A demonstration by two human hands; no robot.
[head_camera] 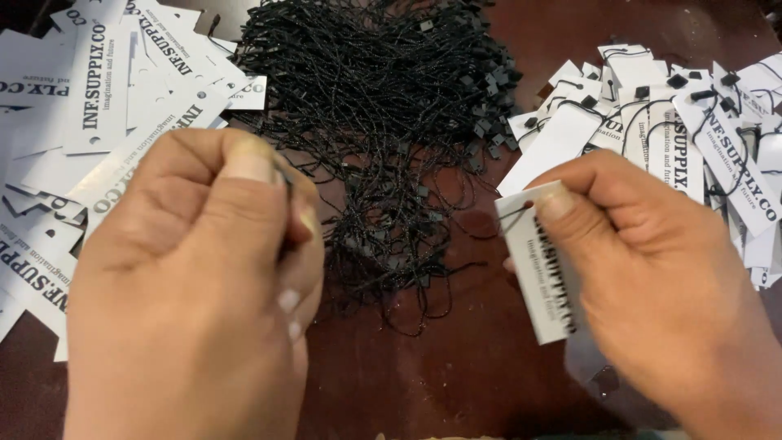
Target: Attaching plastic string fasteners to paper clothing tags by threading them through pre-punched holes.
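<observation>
Right hand (652, 277) pinches a white tag (542, 273), left hand (195, 285) pinched closed on black string (375, 122), pile just behind.

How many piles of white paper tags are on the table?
2 piles. One pile of plain tags lies at the far left; one pile of strung tags lies at the far right. The right hand holds a single tag besides. Some tags may lie off frame.

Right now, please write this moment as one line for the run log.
left hand: pinches black string | right hand: holds white tag | middle: string pile | left: plain tags | right: strung tags
</observation>
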